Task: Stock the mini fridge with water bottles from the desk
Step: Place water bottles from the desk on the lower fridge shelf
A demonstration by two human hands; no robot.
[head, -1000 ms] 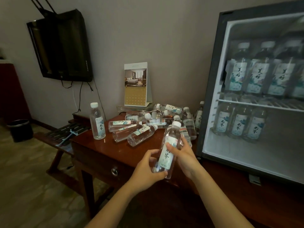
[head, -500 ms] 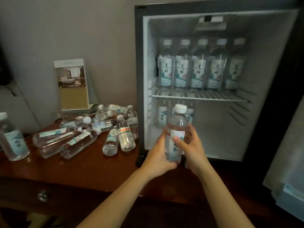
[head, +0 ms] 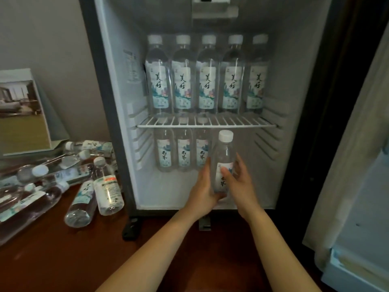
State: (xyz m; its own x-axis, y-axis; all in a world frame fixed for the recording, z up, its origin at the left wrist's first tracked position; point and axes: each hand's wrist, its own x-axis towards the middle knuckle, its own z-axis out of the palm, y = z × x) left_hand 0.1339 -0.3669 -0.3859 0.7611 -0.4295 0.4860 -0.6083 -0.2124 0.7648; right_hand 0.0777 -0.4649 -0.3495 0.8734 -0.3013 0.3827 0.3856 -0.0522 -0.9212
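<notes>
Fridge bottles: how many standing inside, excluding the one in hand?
8. Five tall bottles in a row on the wire shelf; three shorter bottles below it, rear left. Others may hide behind them.

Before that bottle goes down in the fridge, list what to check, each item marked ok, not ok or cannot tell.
1. Grip: the left hand and the right hand both grip the held bottle, which is upright: ok.
2. The cap is on the held bottle: ok.
3. The mini fridge stands open, with nothing across the opening: ok.
4. Free floor space to the right of the three small bottles on the lower level: ok.
5. Clearance between the cap and the wire shelf above it: cannot tell, since this view does not show depth.
</notes>
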